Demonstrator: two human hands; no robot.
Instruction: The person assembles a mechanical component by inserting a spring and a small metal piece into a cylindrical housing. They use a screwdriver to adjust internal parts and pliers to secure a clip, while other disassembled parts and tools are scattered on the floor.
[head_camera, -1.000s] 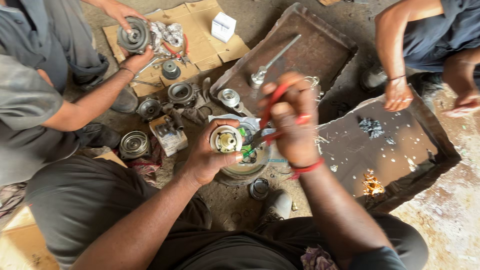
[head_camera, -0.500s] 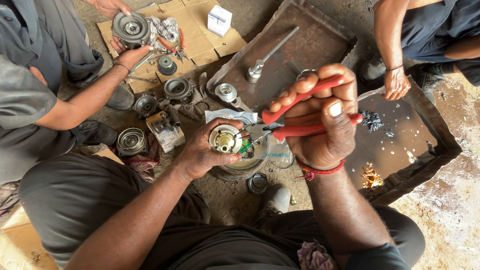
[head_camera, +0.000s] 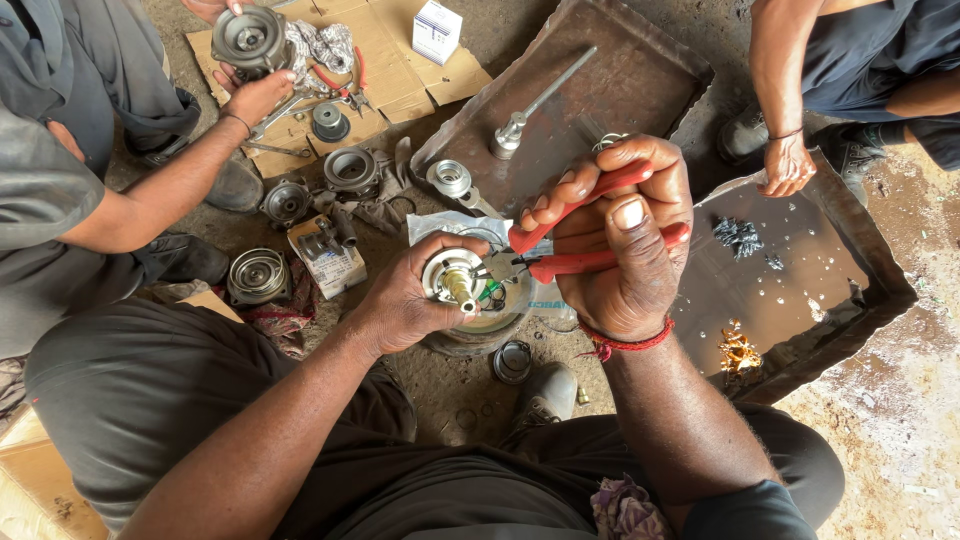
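Sitting low on the ground, the person keeps a round metal part (head_camera: 455, 280) cupped in the left hand (head_camera: 400, 305), fingers curled tight round its rim. It is held up over the lap, just above a bigger round piece (head_camera: 478, 335) on the dirt, so its short brass-coloured stub points up where the tool can get at it.

The right hand (head_camera: 625, 255) is wrapped round the red handles of a pair of pliers (head_camera: 575, 235). The handles are squeezed close together. The thin tips reach to the middle of the round part, and I cannot tell if they pinch anything there. The hand is turned sideways, I think so the tips come in flat across the top.

All around is bare, dusty ground. A dark metal tray (head_camera: 800, 290) sits to the right, wet and oily, with small scraps in it. Another flat rusty tray (head_camera: 620, 90) lies further off with a long metal tool (head_camera: 535, 105) on it. Sheets of cardboard (head_camera: 400, 70) keep other parts off the dirt, and a small white box (head_camera: 436, 30) stands there too.

On the left another person holds a heavy grey round part (head_camera: 250, 38) in both hands. More round parts (head_camera: 258, 275) lie near that person's feet. A third person's hand (head_camera: 785, 165) hangs by the wet tray.
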